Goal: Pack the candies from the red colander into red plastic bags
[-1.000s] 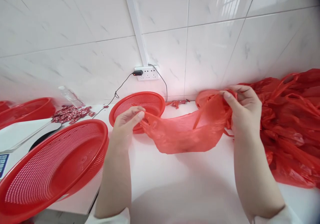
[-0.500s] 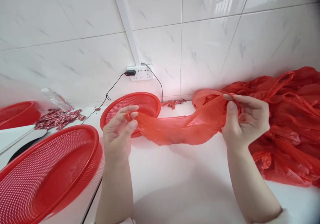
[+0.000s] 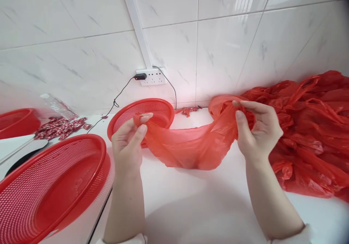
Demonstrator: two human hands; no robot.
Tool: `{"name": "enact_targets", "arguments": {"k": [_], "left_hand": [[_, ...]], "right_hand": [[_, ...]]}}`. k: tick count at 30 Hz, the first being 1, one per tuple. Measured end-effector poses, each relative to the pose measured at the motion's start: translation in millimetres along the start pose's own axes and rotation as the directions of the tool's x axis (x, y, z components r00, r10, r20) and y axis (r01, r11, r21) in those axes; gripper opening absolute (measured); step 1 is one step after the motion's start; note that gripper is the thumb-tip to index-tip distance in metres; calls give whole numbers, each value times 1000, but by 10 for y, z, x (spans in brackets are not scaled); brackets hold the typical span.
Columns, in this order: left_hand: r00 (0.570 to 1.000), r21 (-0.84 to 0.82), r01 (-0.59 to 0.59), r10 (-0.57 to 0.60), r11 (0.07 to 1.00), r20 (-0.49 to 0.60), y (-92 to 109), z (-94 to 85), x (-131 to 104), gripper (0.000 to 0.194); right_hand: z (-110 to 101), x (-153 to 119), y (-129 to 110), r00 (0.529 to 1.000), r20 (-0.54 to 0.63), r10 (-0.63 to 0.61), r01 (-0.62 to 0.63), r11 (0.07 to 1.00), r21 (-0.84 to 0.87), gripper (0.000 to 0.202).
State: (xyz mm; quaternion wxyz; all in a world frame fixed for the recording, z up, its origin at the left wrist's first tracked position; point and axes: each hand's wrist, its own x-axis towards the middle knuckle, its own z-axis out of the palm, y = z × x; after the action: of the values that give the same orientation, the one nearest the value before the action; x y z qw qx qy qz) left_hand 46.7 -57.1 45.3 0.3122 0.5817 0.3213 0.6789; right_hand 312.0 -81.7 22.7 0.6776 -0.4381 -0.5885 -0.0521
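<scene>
A red plastic bag (image 3: 188, 146) hangs stretched between my two hands, sagging in the middle above the white tabletop (image 3: 191, 200). My left hand (image 3: 129, 138) pinches one end between thumb and fingers, in front of a small red mesh basket (image 3: 160, 106). The other end is pinched by my right hand (image 3: 257, 127), close to a big heap of red plastic bags (image 3: 311, 138) on the right. Something darker shows faintly through the sagging part of the bag; I cannot tell what it is.
At the left stands a large red mesh basket (image 3: 68, 186). Behind it lie a pile of small red packets (image 3: 60, 127), a clear plastic bottle (image 3: 58, 106) and another red basket (image 3: 19, 122). A power strip (image 3: 152, 77) with a black plug (image 3: 140, 76) sits on the tiled wall.
My right hand has moved a little left, toward my left hand. The plastic bag now sags lower between them.
</scene>
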Motion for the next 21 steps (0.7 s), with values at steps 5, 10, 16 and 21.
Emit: {"name": "enact_targets", "arguments": {"k": [5,10,16,21], "left_hand": [[961,-180,94,-42,979,273,-24,-8,-28,48],[834,-94,303,-217,948,507,7,114,-158,68],[853,-65,306,-243,950,462,83,95,-145,65],[804,0,432,-385,902,453,55,149,-151,64]], "right_hand": [[-17,26,-81,920,366,-142,139,990,34,67],[66,-55,-146,854,493,-166,135,986,99,60],[44,-32,-67,906,393,-155,125,987,102,62],[-8,-9,-86,877,440,-193,138,978,154,60]]}}
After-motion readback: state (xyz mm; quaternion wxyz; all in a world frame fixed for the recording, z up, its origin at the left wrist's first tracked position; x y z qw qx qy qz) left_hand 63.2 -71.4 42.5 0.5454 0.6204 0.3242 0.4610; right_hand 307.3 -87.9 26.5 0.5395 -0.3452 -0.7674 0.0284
